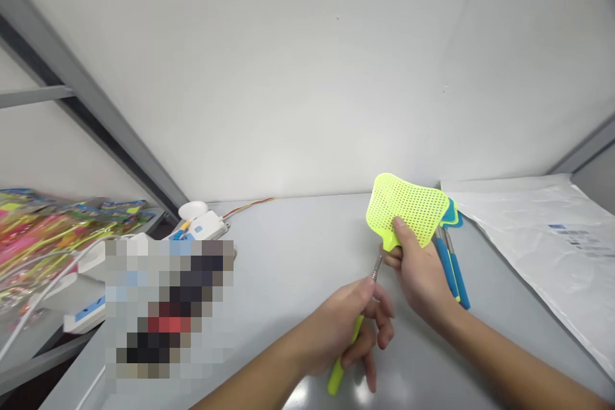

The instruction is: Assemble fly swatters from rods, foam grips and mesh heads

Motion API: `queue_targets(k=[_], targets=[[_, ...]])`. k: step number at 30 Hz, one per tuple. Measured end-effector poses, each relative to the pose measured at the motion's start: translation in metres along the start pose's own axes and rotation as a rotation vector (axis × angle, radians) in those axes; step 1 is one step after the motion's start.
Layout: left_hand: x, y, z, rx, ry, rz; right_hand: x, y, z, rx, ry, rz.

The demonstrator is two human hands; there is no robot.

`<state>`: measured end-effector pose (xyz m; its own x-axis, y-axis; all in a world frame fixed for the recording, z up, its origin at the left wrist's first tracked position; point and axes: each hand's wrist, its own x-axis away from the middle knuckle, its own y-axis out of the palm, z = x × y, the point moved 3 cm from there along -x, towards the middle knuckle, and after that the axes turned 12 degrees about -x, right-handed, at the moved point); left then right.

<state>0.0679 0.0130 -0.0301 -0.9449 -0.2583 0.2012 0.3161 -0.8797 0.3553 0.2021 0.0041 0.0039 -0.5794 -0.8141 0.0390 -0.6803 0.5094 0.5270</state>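
A yellow-green fly swatter (384, 202) with a perforated head is held above the grey table by both hands. My right hand (420, 262) pinches the lower part of the head, thumb on top. Below it, my left hand (358, 320) grips the thin metal shaft between thumb and fingers, while the yellow-green handle passes under the palm and sticks out below. Just right of my right hand lie several more fly swatters (450, 262) with blue handles, their heads partly hidden behind the yellow-green one.
A white plastic mailing bag (542, 243) covers the table's right side. At left are a white power strip (206, 225), cables and a pixelated patch. Farther left, many colourful packaged items (62, 237) lie on a shelf. A white wall (312, 77) rises behind the table.
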Motion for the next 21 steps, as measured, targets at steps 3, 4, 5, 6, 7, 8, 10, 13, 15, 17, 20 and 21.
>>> queue_targets(k=[3,4,5,6,7,8,10,13,15,17,20,21], targets=[[-0.002,0.000,-0.003,0.000,-0.003,-0.020,0.006,0.003,0.007,-0.008,0.053,0.033],[-0.002,0.000,-0.004,0.002,-0.002,-0.024,0.008,0.004,0.009,-0.002,0.071,0.036],[-0.002,0.000,-0.004,0.005,-0.002,-0.025,0.009,0.003,0.010,-0.002,0.080,0.046],[-0.002,-0.001,-0.004,0.006,-0.002,-0.025,0.010,0.002,0.012,-0.013,0.081,0.065],[-0.002,-0.001,-0.004,0.008,-0.004,-0.023,0.010,0.001,0.012,-0.031,0.077,0.086],[-0.001,-0.001,-0.003,0.010,-0.006,-0.019,0.010,0.000,0.013,-0.050,0.072,0.105],[0.000,-0.002,-0.002,0.013,-0.011,-0.019,0.008,-0.003,0.015,-0.074,0.071,0.125],[0.001,-0.002,-0.001,0.016,-0.012,-0.032,0.006,-0.004,0.017,-0.084,0.104,0.134],[0.001,-0.002,-0.002,0.020,-0.014,-0.045,0.006,-0.004,0.018,-0.104,0.114,0.143],[0.001,-0.002,-0.002,0.028,-0.018,-0.058,0.006,-0.003,0.018,-0.126,0.110,0.151],[0.001,-0.002,-0.002,0.034,-0.017,-0.063,0.007,-0.002,0.017,-0.130,0.113,0.157],[0.001,-0.002,-0.002,0.031,-0.016,-0.062,0.007,-0.002,0.017,-0.122,0.111,0.151]])
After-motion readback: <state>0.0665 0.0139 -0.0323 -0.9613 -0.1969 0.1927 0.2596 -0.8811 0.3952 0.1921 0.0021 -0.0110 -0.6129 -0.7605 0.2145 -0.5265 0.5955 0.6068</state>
